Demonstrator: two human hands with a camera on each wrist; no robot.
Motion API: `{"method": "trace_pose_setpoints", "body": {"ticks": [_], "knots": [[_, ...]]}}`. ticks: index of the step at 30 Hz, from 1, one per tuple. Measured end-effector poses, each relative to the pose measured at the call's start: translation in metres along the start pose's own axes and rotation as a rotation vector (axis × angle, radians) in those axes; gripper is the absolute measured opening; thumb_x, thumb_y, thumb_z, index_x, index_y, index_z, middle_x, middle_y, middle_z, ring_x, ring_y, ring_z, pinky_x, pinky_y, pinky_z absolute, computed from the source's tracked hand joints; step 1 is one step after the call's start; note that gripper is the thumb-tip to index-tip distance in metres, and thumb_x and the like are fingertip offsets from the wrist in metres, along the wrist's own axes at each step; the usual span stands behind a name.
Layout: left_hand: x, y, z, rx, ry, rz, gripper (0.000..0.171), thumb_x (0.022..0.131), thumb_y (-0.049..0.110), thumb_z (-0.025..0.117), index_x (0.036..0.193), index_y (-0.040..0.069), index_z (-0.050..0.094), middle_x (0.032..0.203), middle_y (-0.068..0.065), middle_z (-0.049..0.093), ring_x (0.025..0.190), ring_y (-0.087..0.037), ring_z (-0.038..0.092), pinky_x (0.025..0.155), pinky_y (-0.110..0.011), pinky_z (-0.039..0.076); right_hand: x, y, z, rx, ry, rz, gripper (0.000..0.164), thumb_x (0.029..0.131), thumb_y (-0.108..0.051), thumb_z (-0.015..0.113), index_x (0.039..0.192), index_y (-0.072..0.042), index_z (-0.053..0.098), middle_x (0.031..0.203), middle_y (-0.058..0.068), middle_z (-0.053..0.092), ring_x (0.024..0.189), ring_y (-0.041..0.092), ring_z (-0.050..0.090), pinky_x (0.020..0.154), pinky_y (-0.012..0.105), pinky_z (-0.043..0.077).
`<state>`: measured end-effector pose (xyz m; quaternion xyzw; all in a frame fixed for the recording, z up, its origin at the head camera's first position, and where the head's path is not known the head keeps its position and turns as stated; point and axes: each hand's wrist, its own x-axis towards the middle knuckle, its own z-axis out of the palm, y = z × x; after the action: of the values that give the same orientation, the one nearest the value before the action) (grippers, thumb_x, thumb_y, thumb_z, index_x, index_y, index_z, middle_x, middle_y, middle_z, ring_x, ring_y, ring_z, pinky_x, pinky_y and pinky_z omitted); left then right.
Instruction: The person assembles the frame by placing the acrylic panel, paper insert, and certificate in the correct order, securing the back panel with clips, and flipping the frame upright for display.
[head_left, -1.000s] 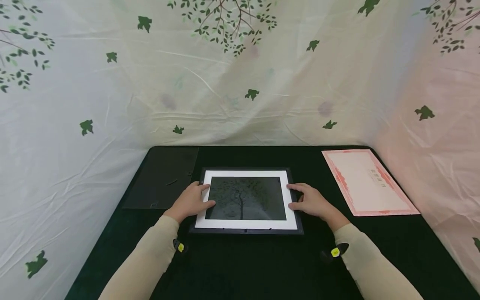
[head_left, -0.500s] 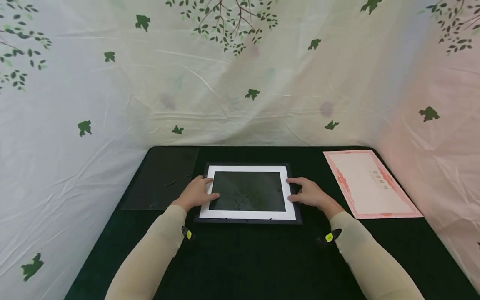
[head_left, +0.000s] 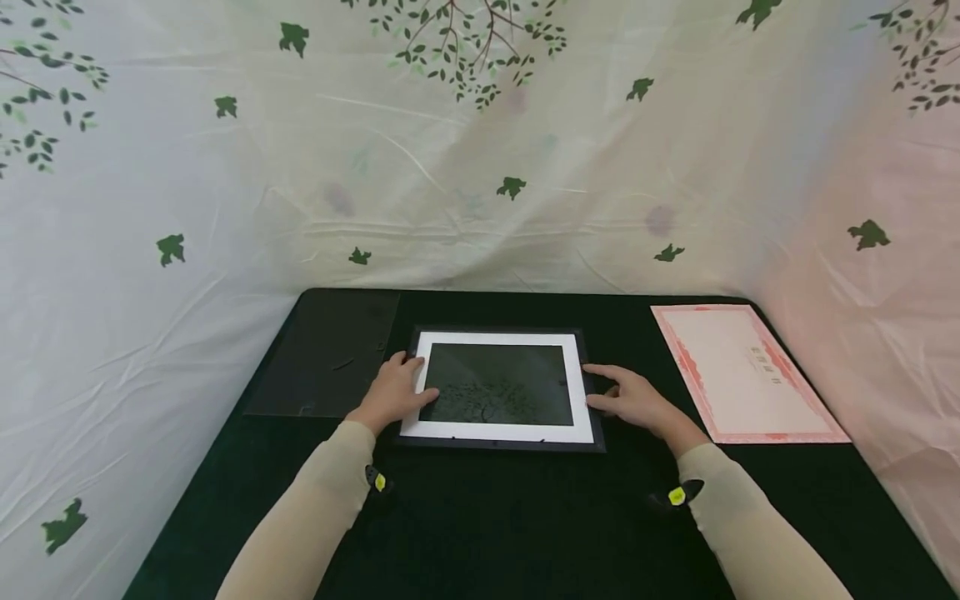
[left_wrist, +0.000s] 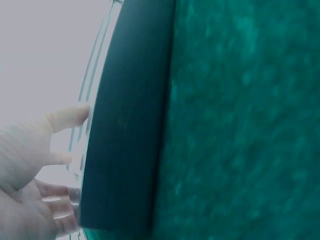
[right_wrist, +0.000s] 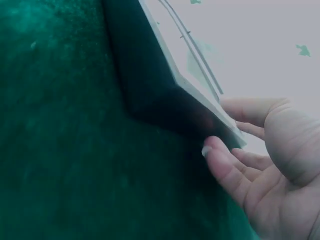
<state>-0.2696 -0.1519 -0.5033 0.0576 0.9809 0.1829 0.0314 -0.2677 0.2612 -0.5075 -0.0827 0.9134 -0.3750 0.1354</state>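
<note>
A picture frame (head_left: 495, 446) with a black border, a white mat (head_left: 495, 432) and a dark glossy centre (head_left: 495, 375) lies mid-table, face up. A tree is mirrored in its lower part. My left hand (head_left: 392, 390) grips its left side, the thumb over the mat. In the left wrist view, the frame's dark side (left_wrist: 125, 120) is close, fingers curled against its edge. At the opposite side my right hand (head_left: 637, 402) holds the border by thumb and fingers. The right wrist view shows the thumb on the rim and a finger along the side.
Left of the frame lies a dark flat panel (head_left: 322, 350) with small metal clips. A sheet with a pink border (head_left: 750, 371) lies on the right. Dark green cloth (head_left: 517, 525) covers the table. A pale curtain (head_left: 420, 183) with leaf prints hangs behind and at both sides.
The frame has shifted slightly away from me, both hands with it. My right fingers have slid outward from the mat to the black border. The mirrored tree has moved down.
</note>
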Motion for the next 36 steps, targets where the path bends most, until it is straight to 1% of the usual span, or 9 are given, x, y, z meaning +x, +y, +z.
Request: {"method": "trace_pose_setpoints", "body": {"ticks": [4,7,14,15,19,24,28,31,36], "knots": [[-0.007,0.015,-0.001,0.009,0.076,0.038,0.068,0.087,0.041,0.069,0.142,0.007,0.046,0.15,-0.023,0.028,0.135,-0.041,0.029,0.1,-0.057,0.038,-0.021,0.018,-0.017,-0.098,0.097,-0.024,0.062,0.091,-0.034,0.067,0.144,-0.013,0.043,0.138,0.017,0.048,0.104,0.03,0.059,0.079,0.043,0.052],[-0.013,0.029,-0.002,-0.014,0.105,0.109,0.065,0.088,0.04,0.068,0.141,0.009,0.047,0.15,-0.02,0.03,0.136,-0.039,0.029,0.1,-0.055,0.039,-0.039,0.036,-0.037,-0.145,0.149,0.0,0.063,0.093,-0.036,0.064,0.145,-0.007,0.041,0.14,0.021,0.047,0.115,0.039,0.052,0.086,0.052,0.049],[-0.019,0.067,0.004,-0.012,0.07,0.281,0.065,0.09,0.044,0.065,0.144,0.015,0.044,0.151,-0.013,0.032,0.139,-0.03,0.029,0.106,-0.048,0.036,-0.08,0.089,-0.084,-0.208,0.191,0.152,0.085,0.092,-0.056,0.053,0.147,0.004,0.029,0.141,0.039,0.031,0.122,0.057,0.035,0.091,0.068,0.036],[-0.02,0.073,0.006,-0.018,0.06,0.306,0.065,0.09,0.043,0.065,0.144,0.015,0.044,0.151,-0.013,0.033,0.138,-0.03,0.029,0.106,-0.047,0.036,-0.084,0.098,-0.089,-0.236,0.204,0.162,0.086,0.092,-0.057,0.053,0.146,0.006,0.029,0.14,0.041,0.029,0.123,0.059,0.031,0.093,0.071,0.031],[-0.02,0.098,0.011,-0.026,0.013,0.394,0.063,0.091,0.043,0.063,0.144,0.015,0.044,0.15,-0.011,0.034,0.139,-0.027,0.029,0.107,-0.044,0.035,-0.099,0.128,-0.105,-0.339,0.268,0.181,0.09,0.09,-0.057,0.056,0.14,0.013,0.032,0.136,0.044,0.028,0.122,0.061,0.027,0.093,0.072,0.025],[-0.019,0.124,0.02,-0.02,-0.022,0.486,0.061,0.092,0.043,0.062,0.144,0.014,0.044,0.149,-0.011,0.036,0.138,-0.025,0.032,0.106,-0.042,0.036,-0.108,0.153,-0.113,-0.422,0.266,0.176,0.097,0.087,-0.06,0.059,0.137,0.019,0.03,0.134,0.046,0.027,0.123,0.062,0.022,0.095,0.073,0.02],[-0.018,0.143,0.027,-0.017,-0.048,0.544,0.06,0.093,0.043,0.061,0.143,0.014,0.045,0.148,-0.01,0.038,0.136,-0.024,0.034,0.105,-0.039,0.039,-0.107,0.161,-0.107,-0.474,0.221,0.078,0.101,0.082,-0.057,0.066,0.138,0.019,0.03,0.138,0.044,0.026,0.129,0.061,0.015,0.099,0.073,0.014],[-0.017,0.158,0.032,-0.018,-0.072,0.572,0.059,0.093,0.043,0.06,0.143,0.015,0.046,0.147,-0.009,0.04,0.135,-0.022,0.035,0.104,-0.037,0.039,-0.107,0.16,-0.102,-0.466,0.202,0.007,0.103,0.077,-0.054,0.072,0.141,0.014,0.03,0.142,0.043,0.023,0.13,0.061,0.014,0.098,0.074,0.014],[-0.013,0.184,0.039,-0.011,-0.113,0.602,0.057,0.094,0.044,0.059,0.142,0.016,0.047,0.144,-0.006,0.043,0.134,-0.019,0.037,0.105,-0.034,0.038,-0.106,0.153,-0.101,-0.407,0.159,-0.002,0.104,0.074,-0.055,0.075,0.145,0.006,0.031,0.146,0.039,0.02,0.13,0.059,0.017,0.096,0.075,0.017]]}}
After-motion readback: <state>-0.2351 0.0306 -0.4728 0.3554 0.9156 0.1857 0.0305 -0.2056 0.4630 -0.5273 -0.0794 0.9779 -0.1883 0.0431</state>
